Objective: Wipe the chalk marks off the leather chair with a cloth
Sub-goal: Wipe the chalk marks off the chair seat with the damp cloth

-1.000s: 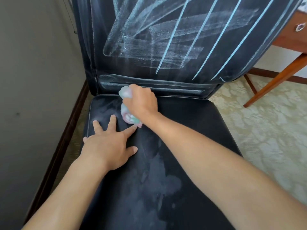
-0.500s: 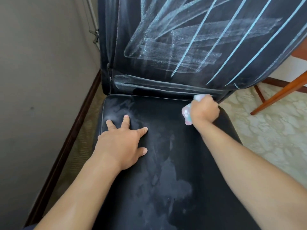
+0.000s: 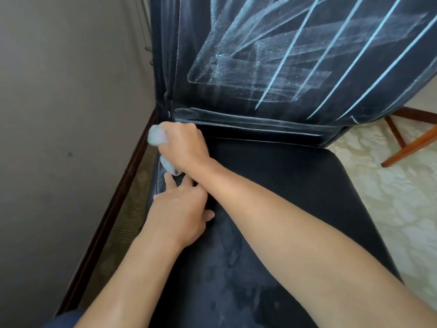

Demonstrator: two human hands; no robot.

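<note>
Right hand (image 3: pixel 183 144): forearm reaches diagonally across the chair seat (image 3: pixel 295 185) to its rear left corner, knuckles up, fingers curled tightly round one bunched pale cloth (image 3: pixel 156 136). The cloth protrudes on the left of the fist and below it, pressed against the seat just in front of the backrest (image 3: pixel 236 43).

Left hand (image 3: pixel 179 214): palm down, flat on the seat directly in front of the right hand, fingers (image 3: pixel 170 179) extended and slightly spread, tips touching or nearly touching the cloth's lower end; which cannot be determined. The right wrist crosses just over them.

Count: two hands, one cloth, one chair. On the backrest, about five sharp diagonal chalk lines (image 3: pixel 354 55) and a broad smeared patch (image 3: pixel 236 74). Faint chalky residue (image 3: pixel 234 252) on the seat in front of the left hand.
</note>
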